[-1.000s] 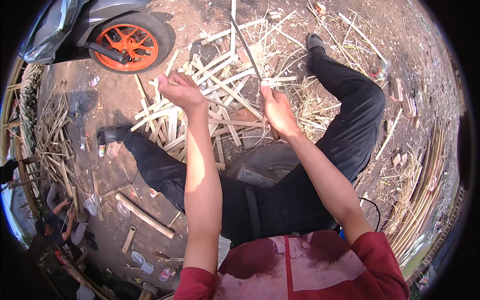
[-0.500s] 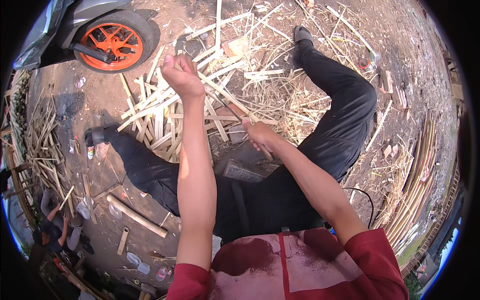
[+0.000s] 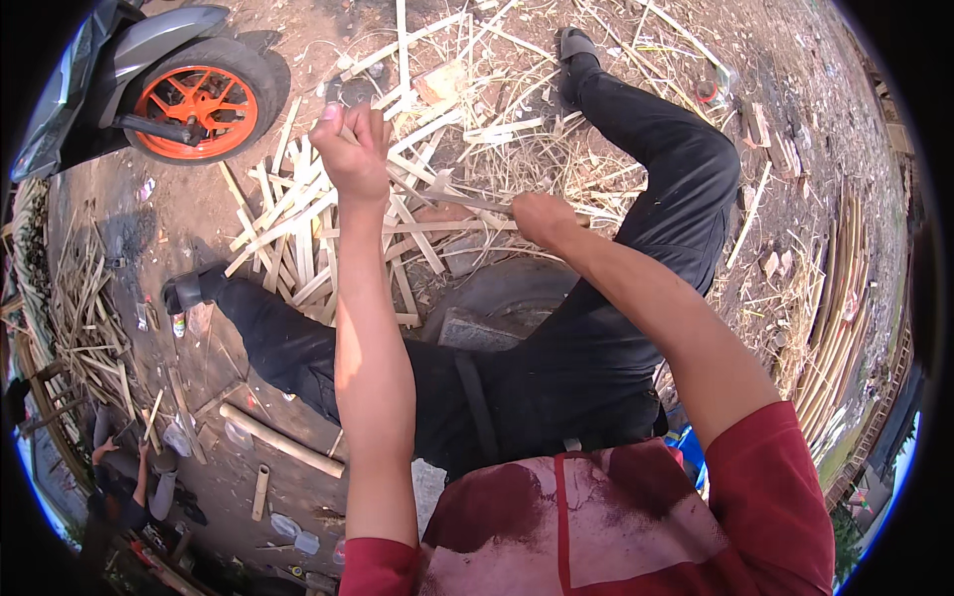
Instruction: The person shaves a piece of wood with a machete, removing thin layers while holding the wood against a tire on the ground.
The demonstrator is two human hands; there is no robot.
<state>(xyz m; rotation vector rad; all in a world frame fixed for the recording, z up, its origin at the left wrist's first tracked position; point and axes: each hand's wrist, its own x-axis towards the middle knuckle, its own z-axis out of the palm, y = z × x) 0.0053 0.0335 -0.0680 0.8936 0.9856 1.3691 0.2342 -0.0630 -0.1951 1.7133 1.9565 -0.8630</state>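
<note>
My left hand (image 3: 353,154) is closed in a fist, raised over the pile of split bamboo. A thin bamboo strip (image 3: 347,133) pokes out by its thumb and seems to run down toward my right hand. My right hand (image 3: 545,219) is closed, its back turned up, around a knife whose handle it hides. The knife blade (image 3: 467,201) points left toward the strip, and the two overlap closely; whether the edge touches the strip I cannot tell. Below both hands lie many pale bamboo strips (image 3: 303,238) and thin shavings.
A tyre (image 3: 542,281) and a stone block (image 3: 475,329) lie between my spread legs. A motorcycle wheel (image 3: 204,107) with an orange rim stands at the upper left. Bamboo poles (image 3: 281,440) lie lower left, near another person (image 3: 134,487). Long strips (image 3: 830,308) lie right.
My right hand has moved right and turned its back upward, bringing the blade flatter. My left hand stays closed on the strip. The whole view has shifted slightly.
</note>
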